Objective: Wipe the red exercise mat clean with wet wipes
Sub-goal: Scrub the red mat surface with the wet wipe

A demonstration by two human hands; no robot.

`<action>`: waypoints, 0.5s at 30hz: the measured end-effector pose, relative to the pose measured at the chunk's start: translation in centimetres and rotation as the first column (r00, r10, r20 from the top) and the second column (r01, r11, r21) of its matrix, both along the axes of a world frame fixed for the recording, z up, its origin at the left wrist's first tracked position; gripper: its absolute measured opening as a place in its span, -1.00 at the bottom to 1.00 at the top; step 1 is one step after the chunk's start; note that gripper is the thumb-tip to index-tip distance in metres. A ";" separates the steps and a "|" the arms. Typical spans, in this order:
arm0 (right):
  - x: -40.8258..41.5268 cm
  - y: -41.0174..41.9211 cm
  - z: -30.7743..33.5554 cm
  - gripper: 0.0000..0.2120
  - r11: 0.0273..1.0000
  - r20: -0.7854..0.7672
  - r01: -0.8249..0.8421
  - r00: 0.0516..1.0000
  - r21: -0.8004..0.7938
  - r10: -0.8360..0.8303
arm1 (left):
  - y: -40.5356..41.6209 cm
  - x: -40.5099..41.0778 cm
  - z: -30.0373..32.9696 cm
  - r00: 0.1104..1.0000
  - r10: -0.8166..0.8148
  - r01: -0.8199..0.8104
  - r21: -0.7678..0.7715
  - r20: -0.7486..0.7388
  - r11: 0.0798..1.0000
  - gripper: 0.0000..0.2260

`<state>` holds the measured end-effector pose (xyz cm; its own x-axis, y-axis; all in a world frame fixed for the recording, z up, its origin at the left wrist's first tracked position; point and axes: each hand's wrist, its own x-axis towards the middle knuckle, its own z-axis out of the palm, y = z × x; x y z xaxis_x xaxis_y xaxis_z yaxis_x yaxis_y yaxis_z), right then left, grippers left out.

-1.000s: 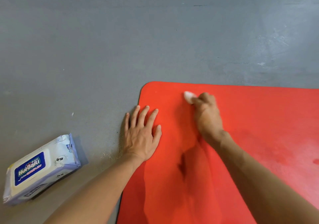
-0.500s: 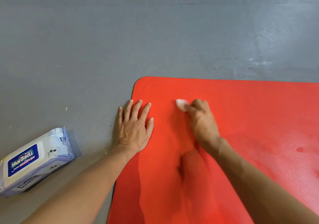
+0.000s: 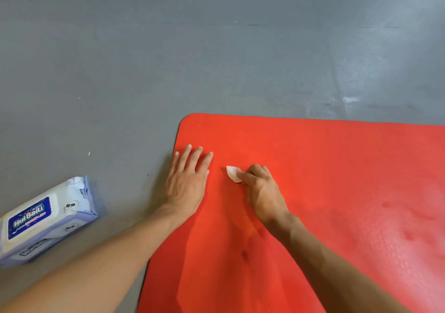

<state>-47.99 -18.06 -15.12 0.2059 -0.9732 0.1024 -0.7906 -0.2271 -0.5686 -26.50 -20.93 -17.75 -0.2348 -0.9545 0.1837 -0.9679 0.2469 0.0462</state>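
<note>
The right hand (image 3: 262,187), pinching a white wipe (image 3: 233,173), has slid closer to the flat, open left hand (image 3: 186,182) on the red mat (image 3: 337,168); beside the mat, a pack (image 3: 45,218) reads "HuiBaiu".

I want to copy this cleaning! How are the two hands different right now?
The left hand lies flat with straight fingers and holds nothing; the right hand is curled and pinches a white wet wipe. The left hand sits at the edge of the red mat; the right hand is farther in on it. Both rest on the mat.
</note>
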 end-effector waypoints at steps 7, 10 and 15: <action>-5.4 -5.5 -0.6 -0.80 0.871 -0.008 0.490 0.871 -0.029 -0.490 | 3.1 -0.7 -0.8 1.000 0.007 -0.004 0.129 -0.025 0.992 -0.50; -2.1 -4.0 -0.6 -0.78 0.904 0.014 0.416 0.909 -0.097 -0.417 | 3.2 -0.8 -0.7 1.000 0.016 -0.012 0.135 -0.027 0.991 -0.50; 0.9 0.3 -0.2 -0.61 0.992 0.021 -0.079 0.996 -0.100 0.082 | 3.0 -0.8 -0.5 0.999 0.012 -0.007 0.151 -0.033 0.989 -0.51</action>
<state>-47.07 -17.73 -15.33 0.2792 -0.9385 0.2032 -0.7533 -0.3453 -0.5597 -27.25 -17.88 -18.27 -0.2218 -0.9741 0.0451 -0.9674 0.2256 0.1149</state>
